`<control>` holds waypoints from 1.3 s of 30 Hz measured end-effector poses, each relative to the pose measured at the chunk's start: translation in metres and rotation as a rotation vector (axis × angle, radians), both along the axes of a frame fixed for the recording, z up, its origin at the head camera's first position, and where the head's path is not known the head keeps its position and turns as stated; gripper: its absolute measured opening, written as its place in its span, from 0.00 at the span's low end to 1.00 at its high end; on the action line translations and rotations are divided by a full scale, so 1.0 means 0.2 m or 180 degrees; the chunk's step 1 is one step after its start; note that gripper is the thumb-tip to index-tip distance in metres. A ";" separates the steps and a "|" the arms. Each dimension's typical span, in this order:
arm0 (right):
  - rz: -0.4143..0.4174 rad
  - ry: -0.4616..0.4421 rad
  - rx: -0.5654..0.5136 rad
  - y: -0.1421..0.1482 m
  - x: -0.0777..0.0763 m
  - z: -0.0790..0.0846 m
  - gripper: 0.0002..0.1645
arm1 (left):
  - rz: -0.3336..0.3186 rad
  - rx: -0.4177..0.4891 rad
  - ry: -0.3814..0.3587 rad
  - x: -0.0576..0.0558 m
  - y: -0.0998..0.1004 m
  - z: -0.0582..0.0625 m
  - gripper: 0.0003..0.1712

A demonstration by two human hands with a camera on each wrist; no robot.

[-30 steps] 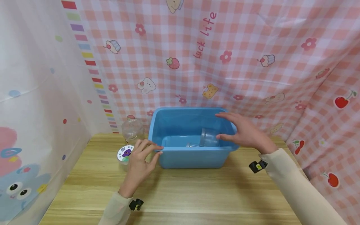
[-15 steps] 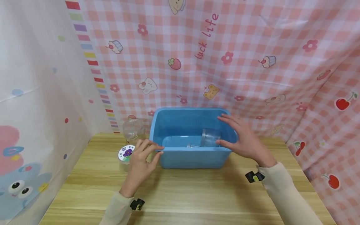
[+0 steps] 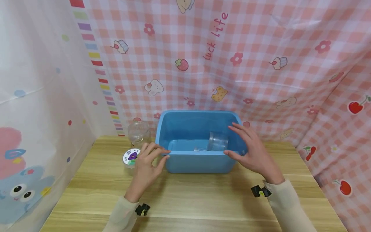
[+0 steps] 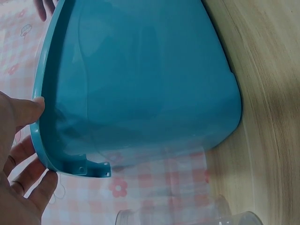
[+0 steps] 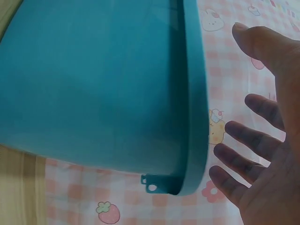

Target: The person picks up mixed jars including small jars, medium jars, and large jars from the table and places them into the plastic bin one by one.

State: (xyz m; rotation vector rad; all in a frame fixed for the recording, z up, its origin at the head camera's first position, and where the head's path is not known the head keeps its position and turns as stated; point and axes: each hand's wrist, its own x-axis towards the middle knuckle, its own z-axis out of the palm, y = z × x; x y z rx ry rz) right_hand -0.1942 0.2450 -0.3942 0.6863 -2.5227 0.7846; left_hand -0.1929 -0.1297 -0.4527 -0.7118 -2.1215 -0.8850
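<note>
A blue plastic bin [image 3: 201, 163] stands upright on the wooden table. My left hand [image 3: 146, 164] grips its front left corner, with the thumb [image 4: 33, 110] on one side of the rim and fingertips on the other. My right hand [image 3: 253, 153] hovers over the right end of the bin, fingers spread. In the right wrist view its fingers [image 5: 255, 140] stand apart from the rim [image 5: 197, 108]. Inside the bin a clear plastic jar [image 3: 218, 141] lies on its side. Another clear piece [image 3: 200, 149] beside it is mostly hidden by the front wall.
Left of the bin stand a clear jar [image 3: 138, 133] and a jar with a printed white lid [image 3: 131, 157], partly behind my left hand. A pink checked curtain [image 3: 197, 80] hangs close behind the bin, and a white curtain [image 3: 69, 80] borders the left side.
My right hand has drawn back toward the bin's front right corner and lowered slightly. The left hand keeps its hold on the corner. The bin and jars stay put.
</note>
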 end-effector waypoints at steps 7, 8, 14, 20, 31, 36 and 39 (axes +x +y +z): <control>-0.0067 0.0198 -0.0059 0.00 0.04 -0.08 0.51 | 0.0005 0.0032 -0.0003 0.00 0.01 0.00 0.07; -0.0085 0.0222 -0.0057 0.01 0.04 -0.09 0.50 | 0.0009 0.0034 -0.0011 0.00 0.01 0.00 0.07; -0.0179 0.0362 -0.0090 0.01 0.07 -0.15 0.46 | 0.0023 0.0031 -0.0020 0.00 0.01 0.00 0.07; -0.0264 0.0489 -0.0217 0.01 0.08 -0.19 0.38 | 0.0020 0.0064 0.0019 0.00 0.00 0.00 0.09; -0.0453 0.0650 -0.0381 0.04 0.12 -0.23 0.26 | -0.0022 0.0062 -0.0022 0.00 0.01 -0.01 0.08; -0.0470 0.0800 -0.0374 0.04 0.12 -0.25 0.19 | -0.0007 0.0050 0.0049 0.00 0.02 0.00 0.08; -0.0491 0.0837 -0.0373 0.03 0.12 -0.26 0.18 | -0.0006 0.0056 0.0094 0.00 0.01 0.00 0.09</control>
